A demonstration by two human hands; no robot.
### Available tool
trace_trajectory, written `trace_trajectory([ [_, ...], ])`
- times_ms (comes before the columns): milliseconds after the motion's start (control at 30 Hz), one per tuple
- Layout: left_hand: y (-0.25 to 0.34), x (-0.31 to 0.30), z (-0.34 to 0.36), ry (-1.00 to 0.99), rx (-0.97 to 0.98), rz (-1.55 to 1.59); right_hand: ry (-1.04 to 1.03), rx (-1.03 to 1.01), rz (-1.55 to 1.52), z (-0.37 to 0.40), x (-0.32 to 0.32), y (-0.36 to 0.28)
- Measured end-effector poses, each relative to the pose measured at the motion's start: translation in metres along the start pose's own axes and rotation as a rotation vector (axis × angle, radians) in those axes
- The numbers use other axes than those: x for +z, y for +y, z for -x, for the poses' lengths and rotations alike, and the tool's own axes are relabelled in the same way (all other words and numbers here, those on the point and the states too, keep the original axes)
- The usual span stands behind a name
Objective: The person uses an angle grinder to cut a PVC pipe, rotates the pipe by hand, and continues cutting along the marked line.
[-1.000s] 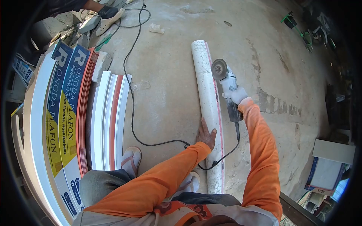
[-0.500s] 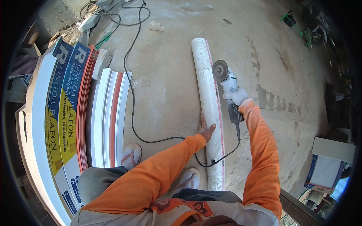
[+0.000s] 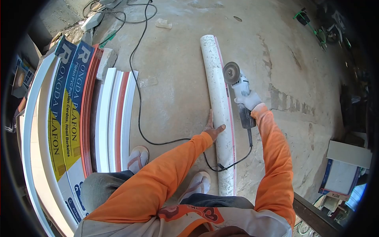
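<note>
A long white pipe [image 3: 222,107], speckled with grey marks and bearing a pink line along its right side, lies on the concrete floor in front of me. My left hand [image 3: 213,127] grips it near the middle, thumb across the top and fingers down the left side. In a white glove, my right hand [image 3: 248,99] is closed around an angle grinder [image 3: 243,87] just right of the pipe. The grinder's grey disc [image 3: 231,73] faces up beside the pipe's upper half. Its black cord [image 3: 250,138] loops down and crosses over the pipe.
Left of me stand blue-and-yellow cartons [image 3: 71,106], with white and red-brown panel strips [image 3: 118,118] beside them. My sandalled feet [image 3: 196,185] are left of the pipe. Boxes [image 3: 341,177] sit at the right, and a green scooter [image 3: 312,29] stands at the far right.
The view has shifted slightly, and the grinder is a little nearer to me relative to the pipe. At the far left, a white strip now stands apart from the cartons.
</note>
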State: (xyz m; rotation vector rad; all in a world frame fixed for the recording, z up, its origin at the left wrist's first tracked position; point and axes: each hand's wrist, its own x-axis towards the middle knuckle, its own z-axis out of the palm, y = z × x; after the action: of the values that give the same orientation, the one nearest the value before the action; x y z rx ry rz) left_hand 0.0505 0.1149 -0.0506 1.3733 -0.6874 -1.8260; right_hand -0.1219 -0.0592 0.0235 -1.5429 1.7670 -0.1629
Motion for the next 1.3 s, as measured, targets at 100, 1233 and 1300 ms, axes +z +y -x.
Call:
trace_trajectory([
  [100, -0.002, -0.004, -0.002, -0.016, -0.045, -0.021, 0.039, -0.032, 0.057, 0.0, 0.003, 0.008],
  [1233, 0.009, -0.006, 0.005, -0.002, -0.074, -0.051, 0.007, 0.01, 0.139, 0.059, -0.004, 0.009],
  [1300, 0.01, -0.006, 0.006, -0.005, -0.072, -0.063, 0.002, -0.004, 0.101, 0.063, -0.004, 0.013],
])
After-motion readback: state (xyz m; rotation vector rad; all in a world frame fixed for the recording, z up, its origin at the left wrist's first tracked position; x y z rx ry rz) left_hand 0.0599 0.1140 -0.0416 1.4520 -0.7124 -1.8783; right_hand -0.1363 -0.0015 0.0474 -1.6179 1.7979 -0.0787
